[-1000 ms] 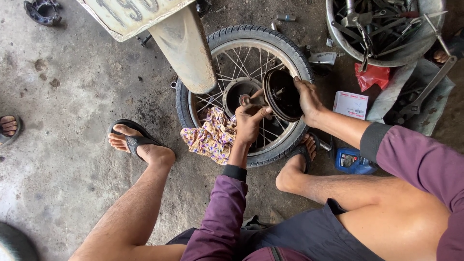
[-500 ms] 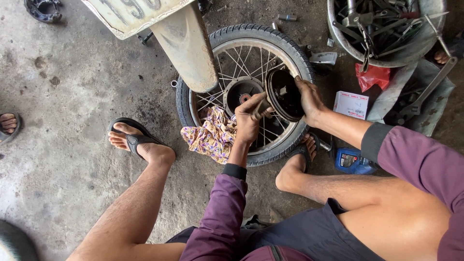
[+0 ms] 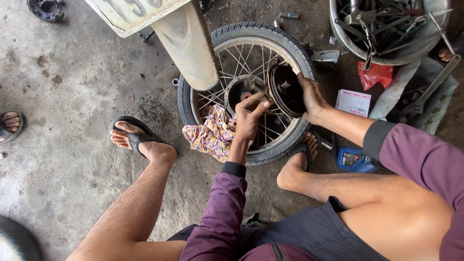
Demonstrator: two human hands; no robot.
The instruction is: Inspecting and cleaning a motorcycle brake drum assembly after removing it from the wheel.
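A spoked motorcycle wheel (image 3: 232,36) lies flat on the concrete floor. My right hand (image 3: 311,96) grips a round black brake plate (image 3: 286,89), tilted on edge over the wheel hub (image 3: 238,92). My left hand (image 3: 250,113) is closed on a small metal tool whose tip touches the inner face of the plate. A flowered rag (image 3: 212,135) lies over the spokes by my left wrist.
A pale mudguard (image 3: 186,38) overhangs the wheel. A metal basin of tools (image 3: 386,24), a red bag (image 3: 376,75), a small white box (image 3: 354,101), a wrench (image 3: 430,87) and a blue oil bottle (image 3: 355,159) lie right. Another person's sandalled foot (image 3: 9,125) shows at left.
My left hand has lifted slightly and brought its tool up against the plate. My right hand keeps the plate in the same spot.
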